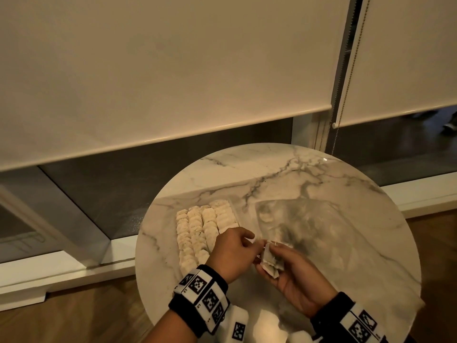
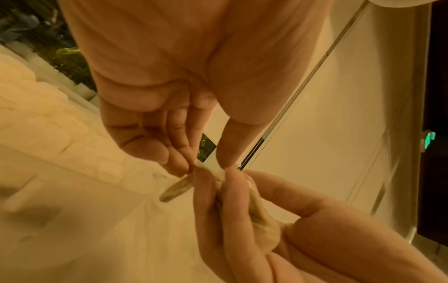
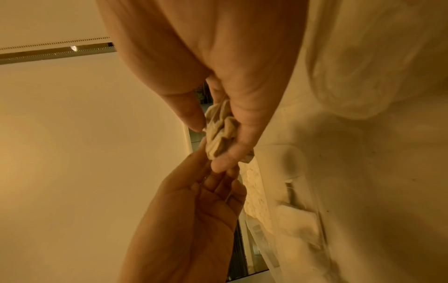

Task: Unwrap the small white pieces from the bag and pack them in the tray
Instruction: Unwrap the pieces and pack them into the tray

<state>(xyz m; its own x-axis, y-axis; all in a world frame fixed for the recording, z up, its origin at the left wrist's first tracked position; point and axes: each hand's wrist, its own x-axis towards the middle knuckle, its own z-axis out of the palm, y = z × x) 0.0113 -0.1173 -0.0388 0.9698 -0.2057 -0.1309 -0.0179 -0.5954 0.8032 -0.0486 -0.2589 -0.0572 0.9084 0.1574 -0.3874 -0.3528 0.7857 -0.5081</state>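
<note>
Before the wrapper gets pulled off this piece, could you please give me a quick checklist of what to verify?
1. Right hand holds the wrapped piece: ok.
2. Left hand pinches the wrapper end: ok.
3. Hands work above the marble table, so a dropped piece should land on it: ok.
4. Tray within easy reach, just beyond the left hand: ok.
5. Free slot left in the tray's rows of white pieces: cannot tell.
6. Clear bag lies beside the tray: ok.
</note>
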